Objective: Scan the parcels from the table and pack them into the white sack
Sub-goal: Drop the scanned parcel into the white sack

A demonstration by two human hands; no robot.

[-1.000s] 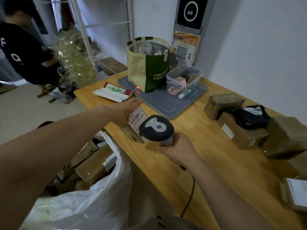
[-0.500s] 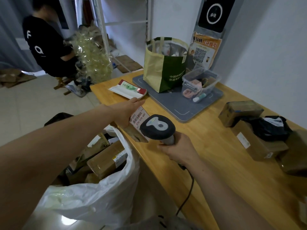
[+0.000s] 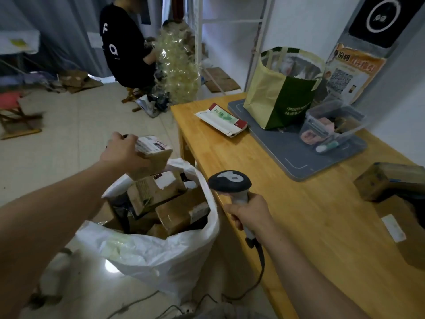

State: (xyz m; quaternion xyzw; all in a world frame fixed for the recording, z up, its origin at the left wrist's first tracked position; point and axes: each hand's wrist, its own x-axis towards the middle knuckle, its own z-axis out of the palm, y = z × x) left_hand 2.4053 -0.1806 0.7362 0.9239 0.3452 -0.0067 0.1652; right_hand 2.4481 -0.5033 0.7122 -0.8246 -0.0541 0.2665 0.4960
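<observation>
The small brown parcel (image 3: 154,155) has left the table edge, where it sat before the scanner half a second ago. It now hangs over the mouth of the white sack (image 3: 161,256), carried by the left hand (image 3: 122,153), whose fingers wrap its near end from above. The right hand (image 3: 249,214) stays at the table's edge, fist closed round the handle of the corded scanner (image 3: 228,180), whose dark head points at no label. The scan of this piece appears done and the packing step is in hand. The next move calls for lowering or releasing the parcel into the sack and aiming for a gap. The sack is already heaped near its rim with brown boxes (image 3: 161,194) lying at odd angles, and a careless drop could slide off the pile. The parcel itself is a tape-wrapped cardboard box, tilted, with a white printed label on its upper face. Beyond, on the wooden table (image 3: 299,222), waiting boxes (image 3: 388,180) sit at the right edge of view. Farther back, a grey mat (image 3: 296,157) bears a green-and-cream bag (image 3: 282,88) and a clear tub (image 3: 333,125). A flat packet (image 3: 220,118) lies near the far corner.
</observation>
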